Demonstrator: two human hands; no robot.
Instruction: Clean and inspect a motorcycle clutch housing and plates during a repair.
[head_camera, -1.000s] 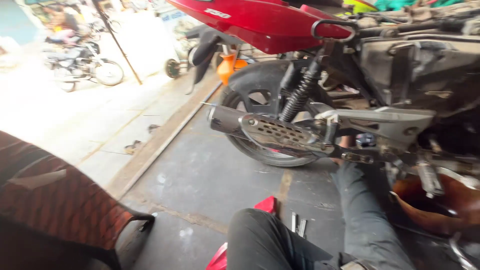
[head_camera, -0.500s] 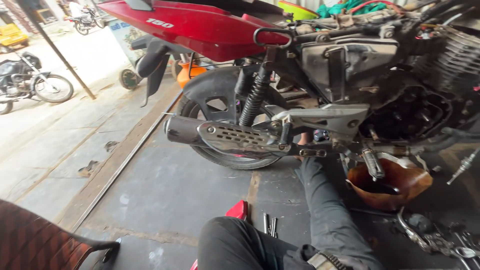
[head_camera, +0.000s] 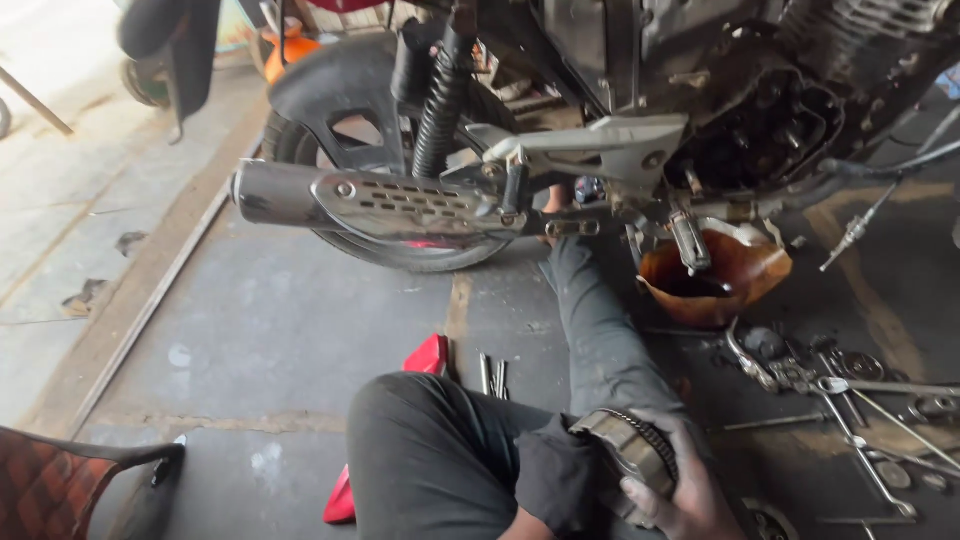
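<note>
Head view, setting: a workshop floor of grey concrete slabs (head_camera: 280, 330), seen from above by a person sitting on it beside a motorcycle.
Hand in view: one hand (head_camera: 675, 495) shows at the bottom edge, right of centre, resting on the person's leg; which hand it is cannot be told for sure, though it sits on the right side of the body.
Hand state: its fingers are curled around a round, ribbed metal clutch pack (head_camera: 630, 455), gripping it against the thigh beside a dark rag (head_camera: 555, 475).
Other hand: out of the picture.
Legs: dark grey trousers (head_camera: 440, 460); one knee is bent up near the camera, the other leg stretches out toward the engine.
Motorcycle: the rear wheel (head_camera: 350, 150) stands upper left, with a black coiled shock absorber (head_camera: 440, 100) above a chrome exhaust muffler (head_camera: 380, 200) that has a perforated heat shield.
Engine: the open, oily engine case (head_camera: 770, 130) is upper right, its side cover off.
Drain pan: a brown bowl-shaped pan (head_camera: 715, 275) holding dark oil sits on the floor directly under the engine.
Tools: spanners and small metal parts (head_camera: 850, 390) lie scattered on the floor to the right, near the outstretched leg.
Red object: a flat red piece (head_camera: 425, 355) lies on the floor beside the bent knee.
Lower left corner: part of a red patterned seat (head_camera: 50, 490).
Signs and labels: none can be made out.
</note>
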